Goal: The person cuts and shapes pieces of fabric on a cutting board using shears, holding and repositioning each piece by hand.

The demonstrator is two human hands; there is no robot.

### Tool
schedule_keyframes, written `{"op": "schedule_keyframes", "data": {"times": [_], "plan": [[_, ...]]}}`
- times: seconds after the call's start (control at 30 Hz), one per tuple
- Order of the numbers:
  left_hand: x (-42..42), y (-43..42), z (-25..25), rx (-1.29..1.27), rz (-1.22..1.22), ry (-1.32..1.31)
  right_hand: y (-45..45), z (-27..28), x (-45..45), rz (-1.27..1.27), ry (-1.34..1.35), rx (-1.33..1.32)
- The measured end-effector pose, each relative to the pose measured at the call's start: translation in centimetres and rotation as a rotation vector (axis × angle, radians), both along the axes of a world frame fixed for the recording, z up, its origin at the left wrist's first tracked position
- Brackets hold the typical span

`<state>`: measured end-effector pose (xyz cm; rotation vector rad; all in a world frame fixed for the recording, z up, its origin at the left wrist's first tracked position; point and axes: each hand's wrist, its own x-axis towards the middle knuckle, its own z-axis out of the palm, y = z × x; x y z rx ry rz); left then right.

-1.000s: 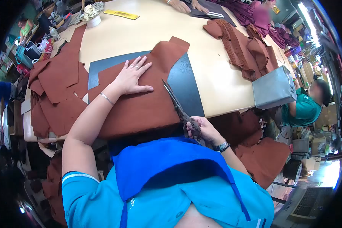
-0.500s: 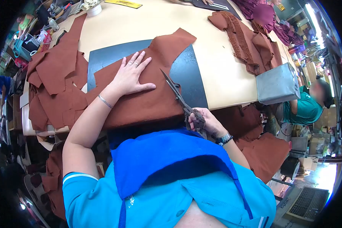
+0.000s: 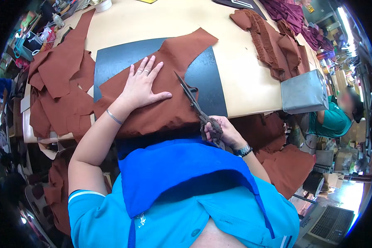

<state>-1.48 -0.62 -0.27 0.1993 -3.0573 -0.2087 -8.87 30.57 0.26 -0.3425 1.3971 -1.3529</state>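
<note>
A large brown fabric piece (image 3: 157, 111) lies over a dark mat (image 3: 213, 82) and hangs down at the table's near edge. Flat on this fabric rests my left hand (image 3: 144, 89), its fingers spread. My right hand (image 3: 221, 130) is wrapped round the cloth-covered handles of large scissors (image 3: 191, 97) at the near edge, right of the fabric's middle. The scissors' blades look nearly closed, lie over the fabric's right side and point away to the upper left.
Brown fabric pieces (image 3: 62, 78) are heaped at the left. More brown fabric (image 3: 268, 45) lies at the back right, beside a grey metal box (image 3: 304, 91) at the table's corner. A person in a green shirt (image 3: 337, 120) is beyond the box.
The view has shifted, so the table's things sit higher in it. The brown fabric has slid a little over the mat and wrinkled near the front edge. The co-worker's hands at the top have left view.
</note>
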Motion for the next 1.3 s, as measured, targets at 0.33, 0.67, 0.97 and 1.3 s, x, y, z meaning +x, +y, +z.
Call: {"op": "schedule_keyframes", "data": {"times": [0.33, 0.67, 0.97, 1.3], "plan": [[-1.7, -0.2, 3.5, -0.100, 0.065, -0.253, 0.3, -0.5, 0.0, 0.001, 0.025, -0.044], [-5.1, -5.6, 0.7, -0.117, -0.423, -0.095, 0.5, -0.7, 0.5, -0.065, -0.033, -0.064], [-3.6, -4.1, 0.3, -0.152, -0.349, -0.041, 0.2, -0.8, 0.0, -0.044, -0.029, -0.032], [-2.3, -2.8, -0.1, -0.158, -0.241, -0.025, 0.2, -0.5, 0.6, -0.082, -0.020, -0.050]]}}
